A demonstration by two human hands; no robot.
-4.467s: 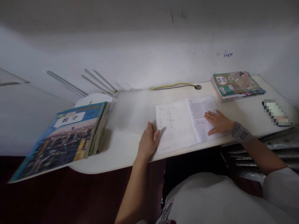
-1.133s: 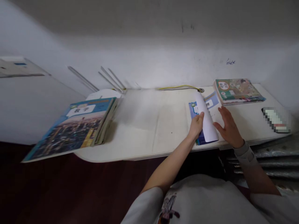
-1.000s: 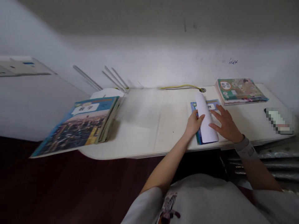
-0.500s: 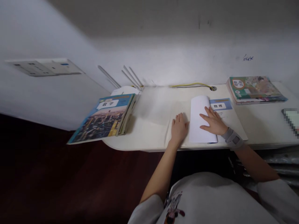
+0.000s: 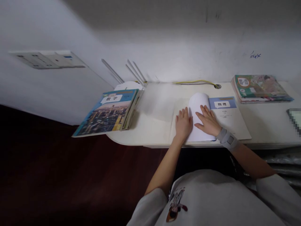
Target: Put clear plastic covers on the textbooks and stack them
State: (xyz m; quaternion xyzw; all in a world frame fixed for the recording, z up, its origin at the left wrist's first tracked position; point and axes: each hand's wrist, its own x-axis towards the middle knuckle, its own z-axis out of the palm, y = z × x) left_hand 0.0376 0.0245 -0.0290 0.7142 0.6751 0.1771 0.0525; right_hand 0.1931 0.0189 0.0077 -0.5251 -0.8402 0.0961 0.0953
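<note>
A textbook [image 5: 231, 122] lies on the white desk, showing a title page with a blue band and large characters. Over its left part curves a blank white sheet [image 5: 198, 99], bent leftward. My right hand [image 5: 208, 122], with a grey band on the wrist, rests on this sheet with fingers spread. Flat beside the sheet's left edge is my left hand [image 5: 183, 125], fingers stretched forward and its thumb side at the paper. Faint creased lines show on the surface left of that hand; I cannot tell what they belong to.
A stack of textbooks with a city cover [image 5: 107, 113] overhangs the desk's left end. Behind it stands a white device with upright antennas [image 5: 128, 85]. Another book stack [image 5: 262, 89] lies at the back right. A yellow cable [image 5: 195, 81] runs to a desk hole. A blurred-out device [image 5: 295, 121] is at far right.
My right hand has slid left across the white sheet, bending it further and uncovering more of the title page. My left hand has moved slightly forward and right, its fingers more extended.
</note>
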